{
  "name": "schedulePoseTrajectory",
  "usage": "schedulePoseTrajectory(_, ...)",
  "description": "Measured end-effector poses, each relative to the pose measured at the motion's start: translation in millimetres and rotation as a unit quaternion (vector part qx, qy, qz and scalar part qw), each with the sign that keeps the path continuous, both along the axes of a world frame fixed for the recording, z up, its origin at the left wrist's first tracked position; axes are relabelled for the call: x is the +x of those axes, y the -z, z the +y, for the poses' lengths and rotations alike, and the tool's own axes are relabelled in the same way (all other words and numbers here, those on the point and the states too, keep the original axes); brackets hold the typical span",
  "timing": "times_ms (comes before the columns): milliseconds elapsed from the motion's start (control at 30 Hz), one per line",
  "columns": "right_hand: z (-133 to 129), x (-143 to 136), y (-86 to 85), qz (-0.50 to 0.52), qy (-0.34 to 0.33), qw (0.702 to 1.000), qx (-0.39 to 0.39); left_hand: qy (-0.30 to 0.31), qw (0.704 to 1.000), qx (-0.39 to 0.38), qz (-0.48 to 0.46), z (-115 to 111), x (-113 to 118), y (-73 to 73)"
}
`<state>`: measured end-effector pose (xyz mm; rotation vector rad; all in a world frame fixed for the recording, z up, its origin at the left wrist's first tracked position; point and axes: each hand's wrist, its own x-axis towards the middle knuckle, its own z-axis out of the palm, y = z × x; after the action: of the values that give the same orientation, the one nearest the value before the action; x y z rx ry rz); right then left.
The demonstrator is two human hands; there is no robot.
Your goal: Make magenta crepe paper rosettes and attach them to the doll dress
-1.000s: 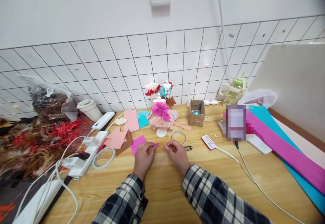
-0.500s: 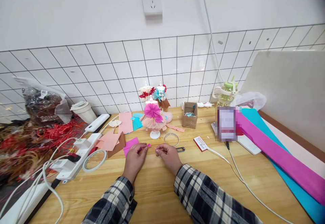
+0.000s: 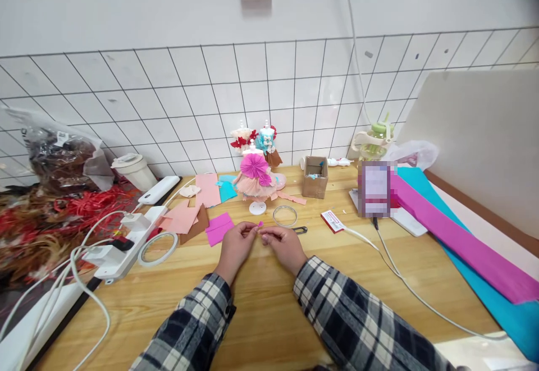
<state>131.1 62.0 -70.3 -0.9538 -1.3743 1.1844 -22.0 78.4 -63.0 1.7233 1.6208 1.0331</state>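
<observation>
My left hand pinches a tiny magenta piece between thumb and forefinger. Close beside it, my right hand has its fingertips pressed together near that piece; whatever they hold is too small to make out. Behind the hands stands a small dress form in a peach skirt with magenta pleated rosettes. A magenta paper sheet lies left of my left hand. A wire ring and a dark metal clip lie just behind my right hand.
Two more dress forms, a cardboard box and paper pieces stand or lie behind. At left are a tape roll, a power strip and red fibres. At right are a red-and-white packet, cables, a bottle and long magenta paper.
My left hand has moved right and slightly up with the magenta piece, so both hands' fingertips are now nearly together. The view has tilted down a little.
</observation>
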Motion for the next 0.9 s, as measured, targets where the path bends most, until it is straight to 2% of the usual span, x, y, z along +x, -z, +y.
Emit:
schedulePoseTrajectory(100, 0.2, 2.0, -3.3, -0.019, 0.002, 1.0, -0.004, 0.021, 1.0, 0.0, 0.008, -4.0, -6.4, 1.0)
schedulePoseTrajectory(267, 3.2, -1.1, -2.7, 0.013, -0.013, 0.998, -0.057, 0.02, 1.0, -0.008, -0.004, -2.5, -16.3, -4.6)
schedulePoseTrajectory(433, 2.7, -3.9, -0.9, 0.032, -0.038, 0.996, -0.071, 0.048, 0.999, 0.007, -0.023, -8.5, -8.1, -10.6)
schedulePoseTrajectory(600, 2.0, -3.9, -1.7, 0.043, -0.032, 0.994, -0.096, 0.037, 0.997, 0.016, -0.061, -15.2, -0.3, -15.5)
schedulePoseTrajectory(900, 3.9, -4.6, 2.2, 0.04, -0.034, 0.993, -0.109, 0.032, 0.997, 0.02, -0.072, -19.8, 2.5, -17.4)
